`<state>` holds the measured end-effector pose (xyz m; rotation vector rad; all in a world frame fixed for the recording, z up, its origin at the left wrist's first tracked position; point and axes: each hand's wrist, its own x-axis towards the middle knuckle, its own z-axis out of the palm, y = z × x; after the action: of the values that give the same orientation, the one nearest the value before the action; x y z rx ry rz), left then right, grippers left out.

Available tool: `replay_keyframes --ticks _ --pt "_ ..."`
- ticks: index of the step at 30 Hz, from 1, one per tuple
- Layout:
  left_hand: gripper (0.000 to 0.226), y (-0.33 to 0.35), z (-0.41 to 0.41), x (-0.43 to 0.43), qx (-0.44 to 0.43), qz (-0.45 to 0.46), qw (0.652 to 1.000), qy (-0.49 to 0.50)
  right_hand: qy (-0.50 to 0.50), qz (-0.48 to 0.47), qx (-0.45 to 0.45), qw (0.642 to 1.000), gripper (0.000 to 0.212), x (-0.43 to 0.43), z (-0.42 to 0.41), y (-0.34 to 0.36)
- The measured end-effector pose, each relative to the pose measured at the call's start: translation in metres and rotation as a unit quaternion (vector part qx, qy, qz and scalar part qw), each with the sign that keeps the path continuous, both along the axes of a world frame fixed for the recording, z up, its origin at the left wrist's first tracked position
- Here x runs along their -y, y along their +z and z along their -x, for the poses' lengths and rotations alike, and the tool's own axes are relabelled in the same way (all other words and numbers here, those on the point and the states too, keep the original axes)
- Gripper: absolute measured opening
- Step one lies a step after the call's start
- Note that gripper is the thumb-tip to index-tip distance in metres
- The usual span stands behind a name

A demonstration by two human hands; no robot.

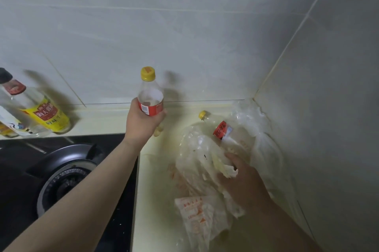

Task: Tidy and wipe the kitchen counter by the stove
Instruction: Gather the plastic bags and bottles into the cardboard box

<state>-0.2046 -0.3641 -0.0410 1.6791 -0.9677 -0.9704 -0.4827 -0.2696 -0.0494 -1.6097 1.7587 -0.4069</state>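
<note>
My left hand [141, 122] grips an empty clear plastic bottle [150, 93] with a yellow cap and red label, held upright above the pale counter [155, 200] near the back wall. A second bottle [220, 130] of the same kind lies on its side among crumpled clear plastic bags [196, 153] in the corner. My right hand [244, 182] rests on that pile, fingers closed on a crumpled white tissue [227, 170] and bag plastic. A printed white bag [196, 214] lies nearer the front.
A black gas stove [65, 180] with a round burner borders the counter on the left. Condiment bottles with yellow labels [47, 116] stand on the ledge behind the stove. Tiled walls close the back and the right side.
</note>
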Motion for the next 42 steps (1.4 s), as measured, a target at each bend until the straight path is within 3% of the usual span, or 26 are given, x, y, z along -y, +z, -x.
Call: replay_keyframes --ticks 8,11,18,23,30,34,42 --pt "0.020 0.051 0.021 -0.117 0.017 0.061 0.998 0.007 -0.028 0.002 0.088 0.996 0.056 -0.025 -0.001 0.032" --pt "0.026 0.061 0.020 -0.163 0.004 0.060 0.998 0.009 -0.010 0.017 0.096 0.995 0.058 -0.039 -0.003 0.047" --pt "0.054 0.092 0.018 -0.276 0.073 0.031 0.991 0.107 0.074 0.044 0.106 0.991 0.057 -0.088 -0.013 0.085" --pt "0.060 0.106 0.018 -0.360 0.092 0.005 0.983 0.160 0.141 0.054 0.129 0.980 0.054 -0.130 -0.028 0.106" --pt "0.053 0.114 0.020 -0.486 0.095 -0.006 0.969 0.228 0.242 0.042 0.164 0.956 0.054 -0.196 -0.064 0.122" --pt "0.047 0.122 0.017 -0.544 0.115 -0.013 0.961 0.249 0.302 0.027 0.184 0.935 0.041 -0.232 -0.090 0.132" --pt "0.042 0.127 -0.013 -0.671 0.116 -0.004 0.920 0.374 0.429 0.032 0.180 0.885 0.044 -0.325 -0.173 0.143"
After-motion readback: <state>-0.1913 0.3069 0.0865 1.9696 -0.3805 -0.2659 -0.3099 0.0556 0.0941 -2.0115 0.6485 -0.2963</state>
